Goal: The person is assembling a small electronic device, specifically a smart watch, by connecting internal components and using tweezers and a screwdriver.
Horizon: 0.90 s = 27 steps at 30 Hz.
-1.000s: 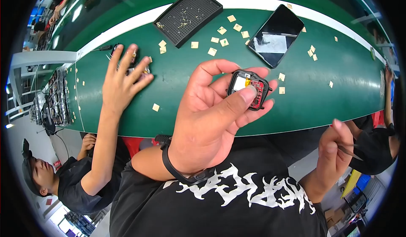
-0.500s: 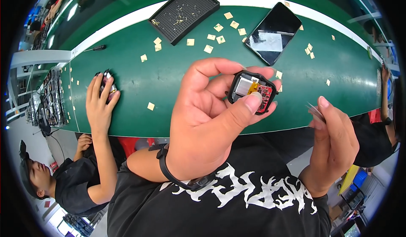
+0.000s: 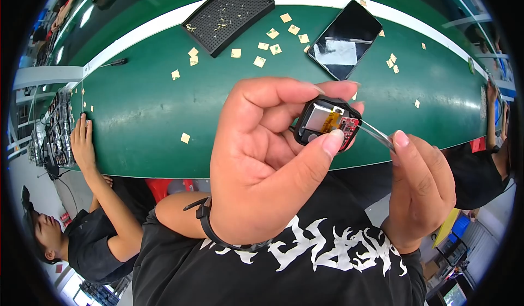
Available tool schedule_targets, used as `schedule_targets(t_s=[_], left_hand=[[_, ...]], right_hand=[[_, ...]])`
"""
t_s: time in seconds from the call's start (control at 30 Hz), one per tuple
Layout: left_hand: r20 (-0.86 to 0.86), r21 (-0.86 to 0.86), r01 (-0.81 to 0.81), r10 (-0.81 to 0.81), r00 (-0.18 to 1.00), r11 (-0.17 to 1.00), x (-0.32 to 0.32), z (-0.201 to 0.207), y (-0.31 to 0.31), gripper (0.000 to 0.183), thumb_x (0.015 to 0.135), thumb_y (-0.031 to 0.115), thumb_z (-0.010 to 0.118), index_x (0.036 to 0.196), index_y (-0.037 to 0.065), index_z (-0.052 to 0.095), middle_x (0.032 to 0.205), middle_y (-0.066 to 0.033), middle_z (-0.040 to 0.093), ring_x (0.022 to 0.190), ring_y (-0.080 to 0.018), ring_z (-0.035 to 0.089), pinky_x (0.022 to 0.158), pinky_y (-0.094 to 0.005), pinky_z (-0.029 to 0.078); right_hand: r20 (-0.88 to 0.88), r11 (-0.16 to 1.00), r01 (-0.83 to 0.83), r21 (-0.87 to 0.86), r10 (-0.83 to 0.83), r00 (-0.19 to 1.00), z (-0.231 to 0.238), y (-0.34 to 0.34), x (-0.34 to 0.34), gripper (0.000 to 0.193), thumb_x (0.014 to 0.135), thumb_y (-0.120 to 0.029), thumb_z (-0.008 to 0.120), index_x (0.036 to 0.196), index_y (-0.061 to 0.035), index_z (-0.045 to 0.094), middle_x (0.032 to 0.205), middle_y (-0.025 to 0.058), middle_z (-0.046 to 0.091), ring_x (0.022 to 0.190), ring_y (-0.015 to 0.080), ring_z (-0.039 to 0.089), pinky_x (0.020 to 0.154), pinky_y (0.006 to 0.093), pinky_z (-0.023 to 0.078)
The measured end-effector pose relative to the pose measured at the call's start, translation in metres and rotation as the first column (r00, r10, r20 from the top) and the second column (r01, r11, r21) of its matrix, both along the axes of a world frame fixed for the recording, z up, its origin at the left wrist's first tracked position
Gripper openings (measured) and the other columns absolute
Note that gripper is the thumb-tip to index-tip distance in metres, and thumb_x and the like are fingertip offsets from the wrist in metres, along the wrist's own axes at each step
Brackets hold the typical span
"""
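Note:
My left hand (image 3: 262,153) grips a small black watch-like casing (image 3: 304,121), thumb across its lower edge and fingers behind it. The casing's back is off, baring a silver battery (image 3: 319,117), amber tape (image 3: 331,120) and a red circuit board (image 3: 349,125). Pinched between thumb and fingers of my right hand (image 3: 417,180) is a pair of thin metal tweezers (image 3: 379,135). Their tips reach the right edge of the casing beside the red board; whether they touch it I cannot tell.
Ahead on the green bench (image 3: 229,98) lie a black perforated tray (image 3: 226,16), a dark phone (image 3: 346,38) and several cream squares (image 3: 259,61). At the left, a co-worker's hand (image 3: 83,145) rests by stacked dark parts (image 3: 52,131). Another person's arm (image 3: 492,107) shows at the right.
The tweezers have moved left, up to the casing's edge. My left hand has tilted the casing slightly. The co-worker's hand has gone left, away from the dark device it held.

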<state>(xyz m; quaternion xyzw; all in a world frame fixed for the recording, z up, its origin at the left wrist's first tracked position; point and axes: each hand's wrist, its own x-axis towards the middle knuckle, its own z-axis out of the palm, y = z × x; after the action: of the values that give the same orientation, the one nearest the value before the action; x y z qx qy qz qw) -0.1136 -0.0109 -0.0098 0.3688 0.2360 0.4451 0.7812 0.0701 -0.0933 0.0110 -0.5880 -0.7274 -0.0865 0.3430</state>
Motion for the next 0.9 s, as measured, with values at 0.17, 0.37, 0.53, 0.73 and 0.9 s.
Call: schedule_targets(t_s=[0.17,0.37,0.53,0.73,0.9], left_hand=[[-0.034,0.059,-0.009,0.011,0.999,0.998,0.002,0.002,-0.002,0.044,0.093,-0.010,0.056,0.130,0.004,0.038,0.136,-0.0335,0.052,0.121,-0.0447,0.060,0.098,-0.0494,0.057],[-0.040,0.112,-0.004,0.009,0.999,0.994,0.003,0.000,-0.003,0.043,0.092,-0.011,0.056,0.128,0.003,0.038,0.134,-0.0357,0.052,0.119,-0.0466,0.061,0.098,-0.0498,0.057],[-0.055,0.177,0.003,0.007,0.998,0.984,0.001,-0.003,-0.004,0.042,0.091,-0.011,0.057,0.125,0.003,0.038,0.133,-0.0370,0.052,0.118,-0.0479,0.061,0.098,-0.0506,0.057],[-0.059,0.232,0.023,-0.010,0.998,0.973,0.002,-0.008,-0.005,0.042,0.090,-0.012,0.058,0.124,0.004,0.039,0.133,-0.0378,0.051,0.119,-0.0491,0.060,0.098,-0.0508,0.057],[-0.047,0.283,0.047,-0.035,0.998,0.958,0.003,-0.012,-0.005,0.043,0.090,-0.014,0.057,0.125,0.005,0.039,0.134,-0.0384,0.050,0.120,-0.0494,0.059,0.099,-0.0519,0.056]], right_hand=[[0.018,1.000,0.010,-0.010,-0.010,1.000,0.001,-0.001,0.000,0.040,0.068,0.007,0.073,0.108,0.0018,0.073,0.089,0.0150,0.071,0.059,0.0181,0.057,0.049,0.0262,0.041],[0.005,1.000,-0.019,-0.008,0.019,1.000,-0.001,-0.003,0.002,0.036,0.072,0.005,0.076,0.107,0.0017,0.074,0.093,0.0167,0.071,0.062,0.0198,0.060,0.050,0.0268,0.044],[0.014,0.999,0.000,-0.037,0.000,1.000,0.002,-0.007,0.001,0.034,0.074,0.007,0.076,0.108,0.0023,0.073,0.095,0.0173,0.071,0.063,0.0207,0.062,0.051,0.0271,0.046],[0.033,0.999,0.019,-0.049,-0.017,0.999,0.001,-0.013,0.000,0.037,0.073,0.009,0.074,0.109,0.0027,0.073,0.096,0.0176,0.071,0.062,0.0205,0.061,0.050,0.0272,0.047],[0.126,0.998,0.041,-0.042,-0.035,0.991,0.002,-0.017,0.000,0.037,0.071,0.008,0.074,0.108,0.0034,0.073,0.096,0.0178,0.072,0.058,0.0165,0.057,0.046,0.0247,0.042]])
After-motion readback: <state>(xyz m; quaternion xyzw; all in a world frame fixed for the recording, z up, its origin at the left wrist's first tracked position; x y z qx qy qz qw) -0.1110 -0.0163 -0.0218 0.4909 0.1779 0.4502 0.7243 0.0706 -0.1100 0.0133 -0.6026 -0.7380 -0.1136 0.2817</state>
